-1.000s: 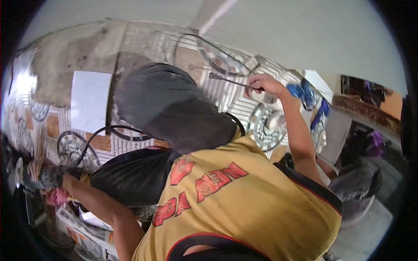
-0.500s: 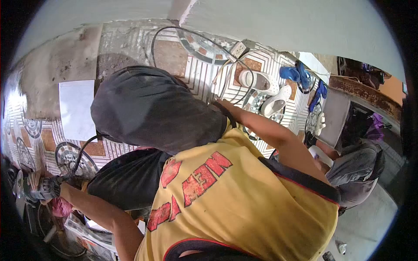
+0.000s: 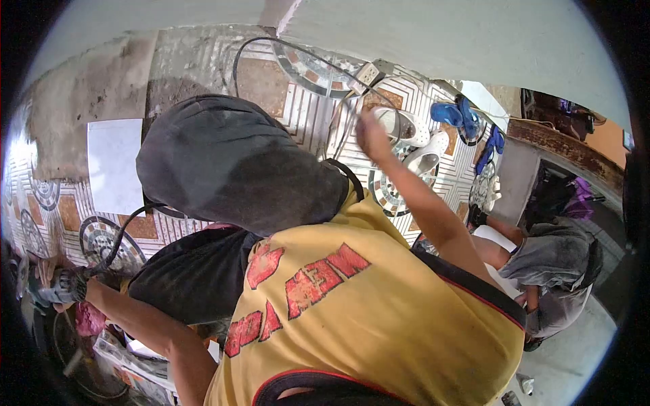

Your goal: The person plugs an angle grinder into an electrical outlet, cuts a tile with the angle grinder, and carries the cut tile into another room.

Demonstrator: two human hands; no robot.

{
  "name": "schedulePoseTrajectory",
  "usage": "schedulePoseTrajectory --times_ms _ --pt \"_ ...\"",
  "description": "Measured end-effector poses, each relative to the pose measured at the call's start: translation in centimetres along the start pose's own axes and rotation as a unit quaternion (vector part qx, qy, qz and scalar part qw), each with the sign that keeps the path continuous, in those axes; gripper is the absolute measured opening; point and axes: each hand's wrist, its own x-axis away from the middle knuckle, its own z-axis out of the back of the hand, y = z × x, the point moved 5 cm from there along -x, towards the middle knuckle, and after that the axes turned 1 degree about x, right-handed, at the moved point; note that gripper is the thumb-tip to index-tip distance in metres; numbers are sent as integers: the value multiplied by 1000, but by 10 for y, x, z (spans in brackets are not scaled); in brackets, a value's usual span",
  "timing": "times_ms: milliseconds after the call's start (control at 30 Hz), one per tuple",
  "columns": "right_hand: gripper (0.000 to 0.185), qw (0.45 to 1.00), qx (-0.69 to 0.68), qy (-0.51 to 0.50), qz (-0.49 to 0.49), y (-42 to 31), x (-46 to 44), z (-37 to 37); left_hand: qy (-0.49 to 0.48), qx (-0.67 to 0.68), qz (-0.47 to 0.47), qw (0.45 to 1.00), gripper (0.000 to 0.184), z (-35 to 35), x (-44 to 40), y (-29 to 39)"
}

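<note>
At the far left, my left hand [image 3: 46, 271] is wrapped round a dark green corded power tool [image 3: 62, 287] that looks like an angle grinder. Its black cord [image 3: 122, 240] runs up behind my dark-trousered knee [image 3: 230, 166]. My right hand [image 3: 372, 135] is raised above the tiled floor beside a pair of white clogs [image 3: 425, 152]. Motion smears its fingers, so their pose and anything in them cannot be made out. My yellow jersey [image 3: 379, 298] fills the middle of the view.
A white power socket block [image 3: 364, 78] with cables lies near the wall. Blue slippers [image 3: 453, 114] stand beyond the clogs. A white sheet or tile [image 3: 115, 166] lies at the left. Another person in grey shorts [image 3: 552, 254] sits at the right.
My right hand has come up from beside my knee and moved right, toward the clogs. My left hand stays on the grinder. The other person's hand has come into view.
</note>
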Motion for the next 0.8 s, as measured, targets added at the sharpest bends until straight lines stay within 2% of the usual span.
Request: schedulePoseTrajectory --times_ms 33,67,100,200,267,333,433,500,567,633,700,767,800 --pt "18 997 9 15 -72 17 -20 19 0 -12 -1 1000 74 3 1 4" --pt "26 990 9 107 -89 29 -37 43 -8 -28 2 1000 74 4 0 9" --pt "31 987 -19 123 -99 47 -55 60 -6 -41 -3 999 74 8 -2 15" --pt "35 976 88 27 -195 104 -92 73 -2 -46 -23 999 73 10 -5 25" --pt "32 980 37 12 -193 121 -107 66 -28 -10 -22 999 73 -5 0 5" --pt "30 982 110 -58 -143 152 -136 47 -20 -13 -20 1000 73 -8 5 5" --pt "33 972 190 -57 -124 141 -150 43 0 -22 -22 1000 73 -8 8 13" --pt "31 964 205 -48 -160 136 -162 40 9 -54 -32 998 73 -7 8 24" --pt "23 951 192 -69 -230 164 -181 22 5 -83 -30 996 73 -3 7 40" --pt "17 931 312 -172 -79 153 -183 22 -18 -56 6 998 72 -7 11 34" --pt "12 895 379 -232 27 147 -179 21 -29 -40 34 998 72 -9 14 32" --pt "10 875 403 -254 86 150 -178 16 -22 -54 31 998 72 -6 14 40" --pt "10 888 371 -257 90 165 -178 8 -20 -57 28 998 72 -8 15 38"
